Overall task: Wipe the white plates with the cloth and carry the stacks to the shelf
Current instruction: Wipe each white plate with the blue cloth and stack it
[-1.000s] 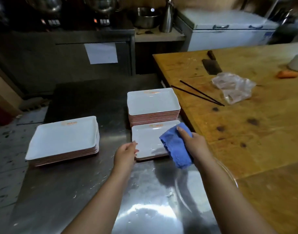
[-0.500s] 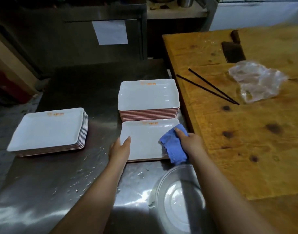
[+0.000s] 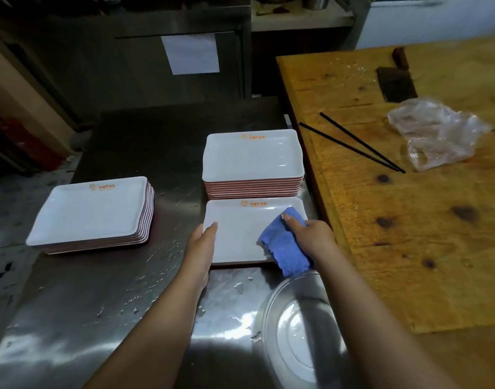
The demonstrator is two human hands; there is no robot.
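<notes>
The single plate (image 3: 240,234) lies on the steel counter (image 3: 100,304) before the back stack (image 3: 253,164). It is steadied by the flat left hand (image 3: 203,245); the cloth (image 3: 285,248), gripped in the right hand (image 3: 311,237), is best swept evenly edge to edge.

left hand (image 3: 203,242) | bare, no glove, no sleeve || right hand (image 3: 315,238) | bare, forearm uncovered, no sleeve

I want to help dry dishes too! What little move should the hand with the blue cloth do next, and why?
Probably sweep the folded blue cloth leftward over the single white rectangular plate. The right hand presses the cloth on the plate's right side only, the left part looks unwiped, and the left hand steadies its left edge.
</notes>
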